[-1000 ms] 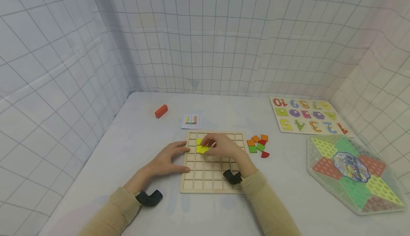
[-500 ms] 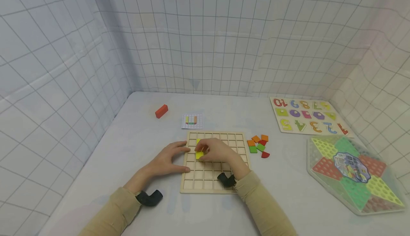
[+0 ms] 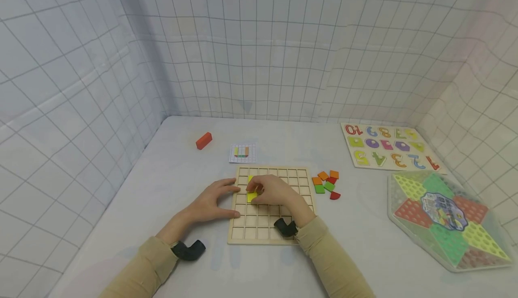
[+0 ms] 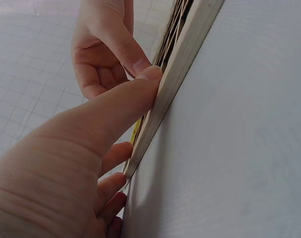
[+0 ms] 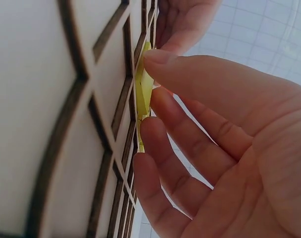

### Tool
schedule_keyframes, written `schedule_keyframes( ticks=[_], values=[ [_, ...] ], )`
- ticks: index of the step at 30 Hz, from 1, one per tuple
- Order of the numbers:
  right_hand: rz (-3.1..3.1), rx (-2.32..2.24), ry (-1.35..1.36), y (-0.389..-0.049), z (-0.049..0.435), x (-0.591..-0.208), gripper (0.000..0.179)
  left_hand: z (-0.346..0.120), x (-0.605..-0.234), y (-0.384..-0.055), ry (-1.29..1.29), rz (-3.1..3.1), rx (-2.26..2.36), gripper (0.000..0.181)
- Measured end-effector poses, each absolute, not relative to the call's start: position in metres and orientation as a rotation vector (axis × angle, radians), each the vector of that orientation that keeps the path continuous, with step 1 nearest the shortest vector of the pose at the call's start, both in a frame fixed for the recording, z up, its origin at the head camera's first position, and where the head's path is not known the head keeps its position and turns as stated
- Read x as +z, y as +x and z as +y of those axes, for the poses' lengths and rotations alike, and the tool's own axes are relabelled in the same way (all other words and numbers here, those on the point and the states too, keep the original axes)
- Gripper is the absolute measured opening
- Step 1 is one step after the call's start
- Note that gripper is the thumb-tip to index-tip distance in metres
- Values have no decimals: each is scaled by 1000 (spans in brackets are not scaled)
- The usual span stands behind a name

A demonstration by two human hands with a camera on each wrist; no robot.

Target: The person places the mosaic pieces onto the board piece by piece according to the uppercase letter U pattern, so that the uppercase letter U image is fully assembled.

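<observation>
Head view: I have the board on the counter, a card with a coloured U just beyond it, loose tiles near its right edge. The yellow tile is in the second column from the left, partly under the right grip; another yellow piece shows past the fingers. Left grip: fingers spread, touching the board's left edge.

Left wrist view: I see the left thumb against the board's side, apparently steadying it.

Right wrist view: right grip narrow, pinching the tile by its edges, thumb tip on the near one. The tile looks tilted; whether it touches the cell floor I cannot tell.

Step in hand, my judgement: seating this tile. The next move calls for squaring it to the cell walls, then a light press.
</observation>
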State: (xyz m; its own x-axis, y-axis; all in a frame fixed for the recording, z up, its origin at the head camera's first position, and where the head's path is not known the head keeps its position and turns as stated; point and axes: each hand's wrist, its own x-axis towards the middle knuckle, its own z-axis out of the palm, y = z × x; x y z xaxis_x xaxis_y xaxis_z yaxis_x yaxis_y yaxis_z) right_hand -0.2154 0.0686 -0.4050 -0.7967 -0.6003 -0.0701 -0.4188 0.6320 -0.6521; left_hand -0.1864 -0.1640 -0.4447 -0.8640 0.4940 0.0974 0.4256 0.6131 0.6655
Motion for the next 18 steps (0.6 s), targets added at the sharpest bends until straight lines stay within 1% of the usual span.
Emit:
schedule_keyframes(
  ticks=[18],
  values=[
    [2561,-913,-806,-216,69,-406,23,-164,-444,-186,789,2734,1098,66]
  ],
)
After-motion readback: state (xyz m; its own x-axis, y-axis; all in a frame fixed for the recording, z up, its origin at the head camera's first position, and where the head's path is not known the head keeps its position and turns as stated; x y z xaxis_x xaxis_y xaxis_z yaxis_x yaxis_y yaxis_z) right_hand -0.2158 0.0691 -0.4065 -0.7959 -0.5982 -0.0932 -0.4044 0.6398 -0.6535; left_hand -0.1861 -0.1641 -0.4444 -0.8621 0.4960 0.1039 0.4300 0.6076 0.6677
